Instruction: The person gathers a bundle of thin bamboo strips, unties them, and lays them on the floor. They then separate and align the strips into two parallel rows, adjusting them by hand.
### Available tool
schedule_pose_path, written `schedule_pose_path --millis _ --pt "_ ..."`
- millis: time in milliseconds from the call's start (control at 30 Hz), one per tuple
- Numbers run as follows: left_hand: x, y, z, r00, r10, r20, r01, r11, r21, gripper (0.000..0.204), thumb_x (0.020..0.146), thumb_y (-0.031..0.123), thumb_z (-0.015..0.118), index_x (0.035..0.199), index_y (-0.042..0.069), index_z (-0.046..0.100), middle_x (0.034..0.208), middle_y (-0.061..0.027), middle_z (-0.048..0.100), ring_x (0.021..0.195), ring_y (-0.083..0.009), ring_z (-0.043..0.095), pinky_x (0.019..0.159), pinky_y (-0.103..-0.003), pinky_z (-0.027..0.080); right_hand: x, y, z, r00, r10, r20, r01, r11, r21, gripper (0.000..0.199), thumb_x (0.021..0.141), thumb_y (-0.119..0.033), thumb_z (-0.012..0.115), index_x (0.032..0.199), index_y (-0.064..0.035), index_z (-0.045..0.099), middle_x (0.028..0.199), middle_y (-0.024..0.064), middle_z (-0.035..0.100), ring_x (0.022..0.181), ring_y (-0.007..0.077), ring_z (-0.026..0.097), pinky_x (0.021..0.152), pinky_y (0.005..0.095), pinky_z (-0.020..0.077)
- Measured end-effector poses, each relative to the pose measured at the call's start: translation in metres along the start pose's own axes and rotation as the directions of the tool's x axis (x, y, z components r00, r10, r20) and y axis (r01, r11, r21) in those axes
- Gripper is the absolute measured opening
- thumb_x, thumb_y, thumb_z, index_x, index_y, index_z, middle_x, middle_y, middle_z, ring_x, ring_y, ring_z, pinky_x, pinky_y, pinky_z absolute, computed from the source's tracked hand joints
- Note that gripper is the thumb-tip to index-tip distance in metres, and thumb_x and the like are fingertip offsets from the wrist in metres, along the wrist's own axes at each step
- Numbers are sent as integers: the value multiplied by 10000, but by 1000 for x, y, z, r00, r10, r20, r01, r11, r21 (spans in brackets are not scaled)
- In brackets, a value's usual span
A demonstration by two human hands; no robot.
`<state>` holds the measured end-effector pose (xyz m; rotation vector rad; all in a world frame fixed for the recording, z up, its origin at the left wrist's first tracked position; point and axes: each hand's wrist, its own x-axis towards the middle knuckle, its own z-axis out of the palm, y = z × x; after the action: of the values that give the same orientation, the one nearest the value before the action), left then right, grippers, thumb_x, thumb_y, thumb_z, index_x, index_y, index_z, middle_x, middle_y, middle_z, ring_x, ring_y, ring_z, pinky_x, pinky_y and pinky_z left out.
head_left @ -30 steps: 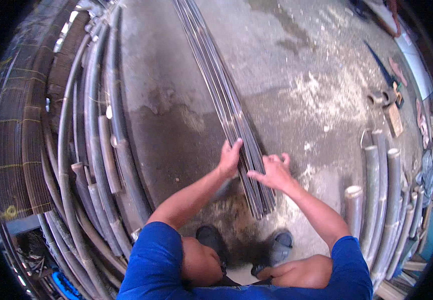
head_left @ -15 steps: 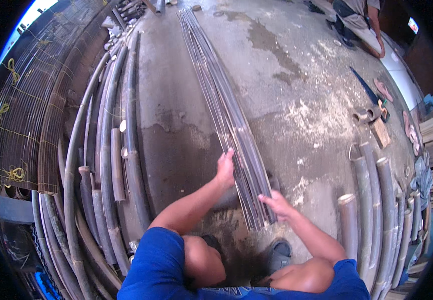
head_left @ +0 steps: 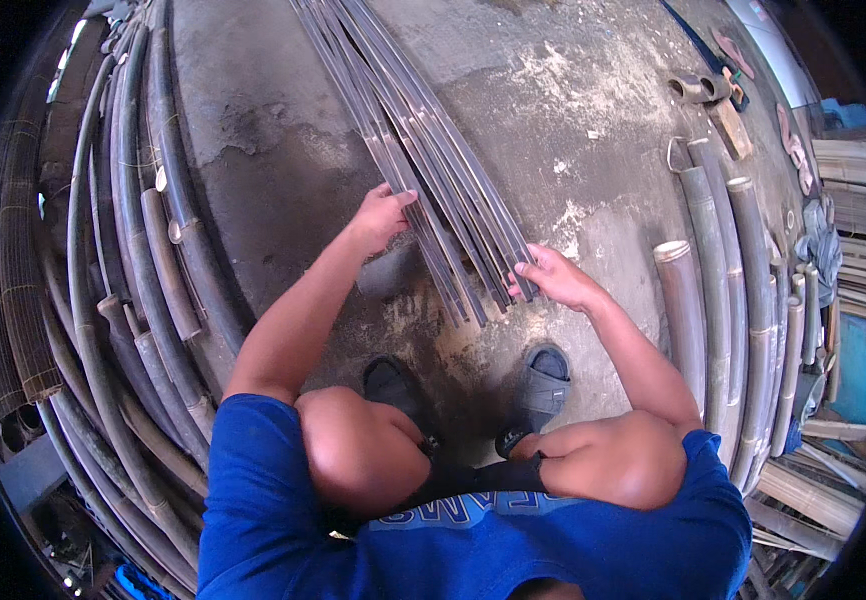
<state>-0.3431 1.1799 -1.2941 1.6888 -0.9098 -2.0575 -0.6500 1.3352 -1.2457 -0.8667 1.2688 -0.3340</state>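
Note:
A bundle of long, thin dark bamboo strips (head_left: 450,165) stretches away from me over the floor, its near ends uneven and spread apart. A gap splits off a narrower group of strips on the left. My left hand (head_left: 385,216) is closed around the outer edge of that left group, thumb on top. On the opposite side, my right hand (head_left: 556,279) grips the strips' right edge close to their near ends, thumb above and fingers beneath. The far ends of the strips run out of the picture.
Long bamboo poles (head_left: 138,200) lie along my left, beside a rolled slatted blind (head_left: 18,270). Cut bamboo poles (head_left: 688,300) lie at my right. Beyond them are short bamboo pieces (head_left: 693,88), a wood block (head_left: 731,130) and a saw (head_left: 698,40). My sandals (head_left: 540,385) are below the strips.
The view has tilted down toward me, and the other person is out of the picture. The strips have spread wider, with a gap now between the left group and the others. Both hands keep hold.

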Motion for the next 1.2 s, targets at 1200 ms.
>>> schedule_pose_path --millis 1200 --pt "-49 -49 60 516 715 471 -571 -123 812 339 909 274 676 1177 69 646 1347 -164 553 1292 -360 496 1133 -541 333 -16 -4 7 954 -271 -130 83 652 -754 343 883 -92 627 1201 -84 499 848 187 661 797 403 666 757 509 516"
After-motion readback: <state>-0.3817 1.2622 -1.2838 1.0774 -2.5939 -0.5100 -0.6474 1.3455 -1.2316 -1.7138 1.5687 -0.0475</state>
